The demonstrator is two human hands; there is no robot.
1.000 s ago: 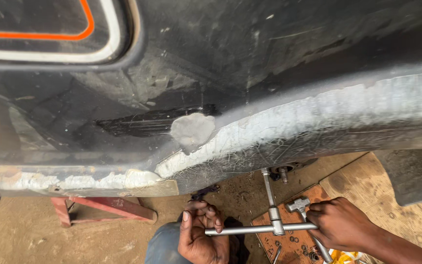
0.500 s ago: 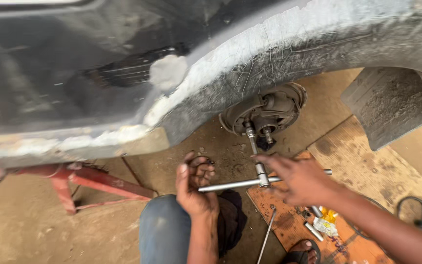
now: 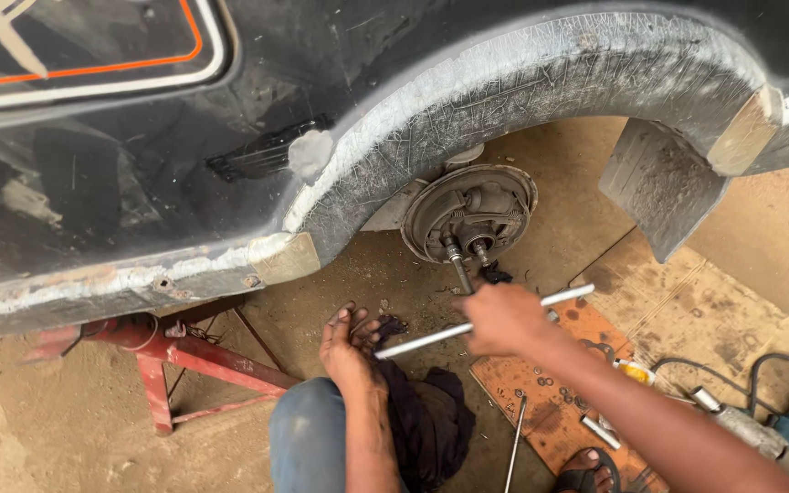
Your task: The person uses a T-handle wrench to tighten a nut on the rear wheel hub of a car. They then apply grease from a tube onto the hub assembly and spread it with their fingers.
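Right hand (image 3: 502, 318) fingers clenched around cross wrench (image 3: 431, 337) at brake hub (image 3: 469, 215); left hand (image 3: 349, 342) fingers released beside bar.

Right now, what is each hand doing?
Left hand: open, fingers spread, touching the cross wrench end.
Right hand: closed around the cross wrench's middle.

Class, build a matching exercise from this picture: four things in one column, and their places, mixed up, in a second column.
Things:
1. right hand
2. left hand
3. brake assembly
4. red stand

Places:
A. under the car's sill
B. inside the wheel arch
C. at the cross wrench's near end
D. gripping the cross wrench's middle

Pairs: 1-D, 2-C, 3-B, 4-A
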